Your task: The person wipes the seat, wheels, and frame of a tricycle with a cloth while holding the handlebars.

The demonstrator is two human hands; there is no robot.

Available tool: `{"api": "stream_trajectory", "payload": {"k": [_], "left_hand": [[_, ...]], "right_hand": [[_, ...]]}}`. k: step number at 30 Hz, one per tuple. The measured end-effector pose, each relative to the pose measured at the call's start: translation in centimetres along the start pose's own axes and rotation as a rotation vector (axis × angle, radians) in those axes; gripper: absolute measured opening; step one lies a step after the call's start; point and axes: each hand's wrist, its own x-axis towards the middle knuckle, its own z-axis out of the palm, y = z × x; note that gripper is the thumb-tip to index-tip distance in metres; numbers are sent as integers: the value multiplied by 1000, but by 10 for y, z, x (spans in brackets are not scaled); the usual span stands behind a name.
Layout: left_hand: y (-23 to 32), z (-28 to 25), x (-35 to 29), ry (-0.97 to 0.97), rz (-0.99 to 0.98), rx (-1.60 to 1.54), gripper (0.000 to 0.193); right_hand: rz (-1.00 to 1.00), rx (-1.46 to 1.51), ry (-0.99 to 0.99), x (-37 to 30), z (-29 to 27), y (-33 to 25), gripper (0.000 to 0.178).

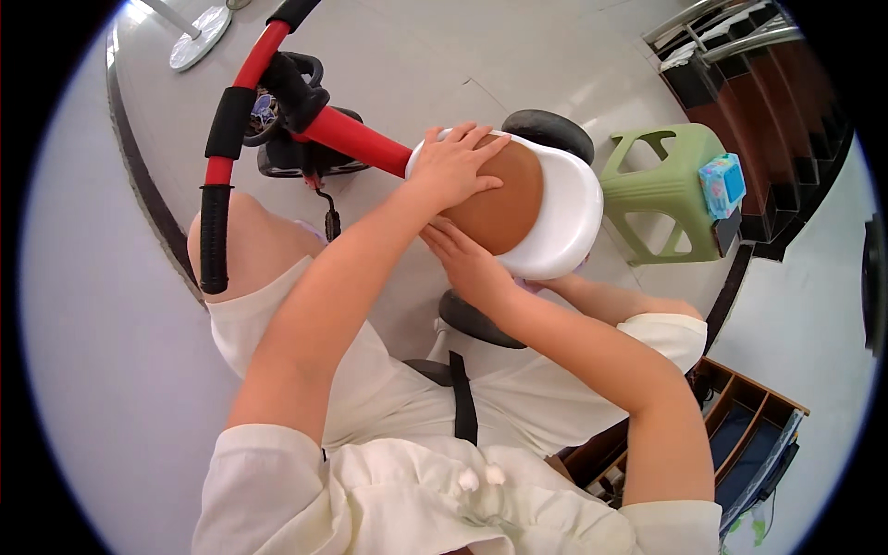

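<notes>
A child's ride-on trike stands before me, with a red frame [356, 141] and a white seat [572, 208] that has a brown pad [513, 199]. My left hand [455, 168] lies on the seat's left part, fingers spread over the white edge and the pad. At the near edge of the seat, my right hand [476, 282] rests with its fingers stretched out and close together, the tips near my left wrist. Its thumb is hidden. Red handlebars with black foam grips [231, 122] extend at the left. Dark wheels [550, 134] show beside the seat.
Right of the seat is a green plastic stool [661, 176] carrying a blue patterned pack [721, 185]. Dark stairs [740, 120] with a metal rail rise at the far right. A wooden rack [740, 425] stands at lower right. A white round base [201, 39] is at upper left.
</notes>
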Motion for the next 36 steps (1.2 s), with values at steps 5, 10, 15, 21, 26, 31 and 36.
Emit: {"api": "stream_trajectory", "payload": {"k": [5,10,15,21,26,31,36], "left_hand": [[-5,4,-1,53,24,-20,64],[-4,1,-3,55,29,-17,63],[-3,7,2,94,52,46,64],[-2,7,2,54,41,26,65],[-7,4,-3,52,44,11,65],[-1,3,-1,67,51,32,65],[0,10,-7,172,106,48,64]], "right_hand": [[-51,180,13,-71,24,-11,60],[-64,54,9,-92,23,-1,58],[-169,57,6,-39,23,-4,53],[-58,112,48,-21,17,-6,51],[-163,198,83,-78,18,12,45],[-191,275,210,-113,26,27,39],[-122,442,358,-126,18,55,29]]}}
